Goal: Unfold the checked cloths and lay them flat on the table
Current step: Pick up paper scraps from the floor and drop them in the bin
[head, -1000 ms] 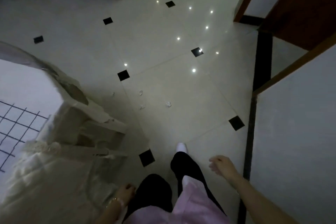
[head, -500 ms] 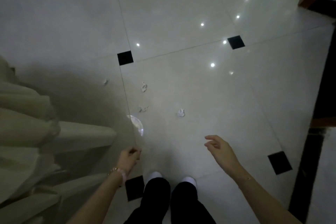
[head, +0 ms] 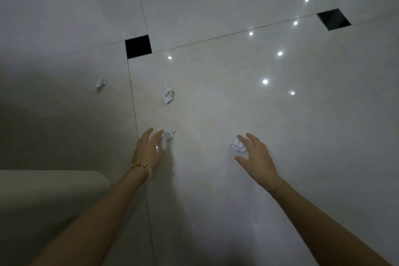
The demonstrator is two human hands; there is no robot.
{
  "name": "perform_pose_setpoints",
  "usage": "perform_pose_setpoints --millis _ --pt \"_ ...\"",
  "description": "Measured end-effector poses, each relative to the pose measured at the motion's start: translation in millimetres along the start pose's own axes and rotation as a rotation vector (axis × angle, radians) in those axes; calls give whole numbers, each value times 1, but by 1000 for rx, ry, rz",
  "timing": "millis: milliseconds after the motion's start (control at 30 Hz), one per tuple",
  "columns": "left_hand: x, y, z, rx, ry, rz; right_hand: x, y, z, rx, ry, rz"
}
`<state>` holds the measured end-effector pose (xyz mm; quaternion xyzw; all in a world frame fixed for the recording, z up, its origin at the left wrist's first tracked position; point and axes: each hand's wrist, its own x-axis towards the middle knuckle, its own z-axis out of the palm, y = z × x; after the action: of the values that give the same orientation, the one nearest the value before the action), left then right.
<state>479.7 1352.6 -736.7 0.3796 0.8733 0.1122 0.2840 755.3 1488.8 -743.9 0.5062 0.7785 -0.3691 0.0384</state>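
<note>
Below the black tile (head: 138, 46), my left hand (head: 149, 153) hovers by one paper wad (head: 169, 135), my right hand (head: 258, 156) by a second wad (head: 237, 145) — fingers (head: 148, 134) spread, holding nothing.

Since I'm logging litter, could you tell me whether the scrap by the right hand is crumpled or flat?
Crumpled: the scrap is a wadded white lump with creases, beside the open right hand.

Fingers of the left hand (head: 149, 151) partly cover a small crumpled white scrap (head: 170, 135); those of the right hand (head: 258, 157) hide part of a crumpled white wad (head: 237, 146). We cannot tell whether either touches. A pale beige rounded ledge (head: 49, 181) runs off the left edge, and both forearms (head: 97, 218) run off the bottom.
</note>
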Motion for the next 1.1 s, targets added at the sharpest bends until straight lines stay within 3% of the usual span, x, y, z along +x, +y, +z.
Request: perform_pose_setpoints --millis 200,467,700,900,1100 --pt "7 -9 28 38 48 -11 20 15 26 -35 87 -89" --pt "-46 14 8 -135 -100 -137 -29 -1 -7 144 -44 149" --pt "-136 93 -116 -498 -117 -263 -123 -62 -140 279 -26 283" --pt "-228 163 -254 -669 -206 -355 -220 -152 -273 435 25 365" --pt "-331 226 -382 -796 -173 -395 -324 -238 -379 648 82 429"
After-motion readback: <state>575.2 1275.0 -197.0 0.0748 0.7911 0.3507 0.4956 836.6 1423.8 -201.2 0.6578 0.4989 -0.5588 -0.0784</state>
